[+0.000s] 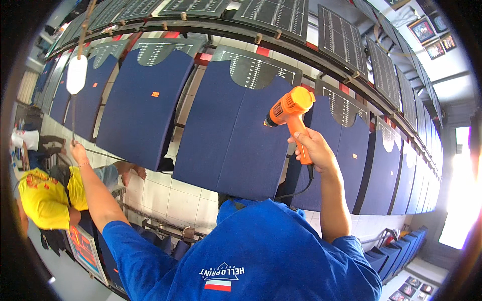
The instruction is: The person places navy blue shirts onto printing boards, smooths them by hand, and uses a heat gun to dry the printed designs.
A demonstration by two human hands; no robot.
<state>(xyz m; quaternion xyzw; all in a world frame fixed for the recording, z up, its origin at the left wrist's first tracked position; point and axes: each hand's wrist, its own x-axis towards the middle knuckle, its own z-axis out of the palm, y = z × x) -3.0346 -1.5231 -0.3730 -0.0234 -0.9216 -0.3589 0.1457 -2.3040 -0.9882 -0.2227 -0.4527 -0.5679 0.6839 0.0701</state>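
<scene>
My right hand (317,149) is wrapped around the handle of an orange heat gun (292,104). Its dark nozzle points left, at a small orange print on a navy fabric piece (221,135) laid over a dark printing board (246,65) with white ruler marks. From the handle's base a black cord (306,186) loops down toward my body. Out at the left, my left hand (79,152) is closed on a thin hanging cord (74,118). Higher on that cord hangs a white oblong piece (77,75), possibly a socket block.
More boards with navy pieces, such as one with an orange print (143,103), line both sides. Beyond a dark metal rail (296,45) stands another row of boards (341,37). A person in a yellow shirt (45,195) is at the lower left, beside a framed screen (88,253).
</scene>
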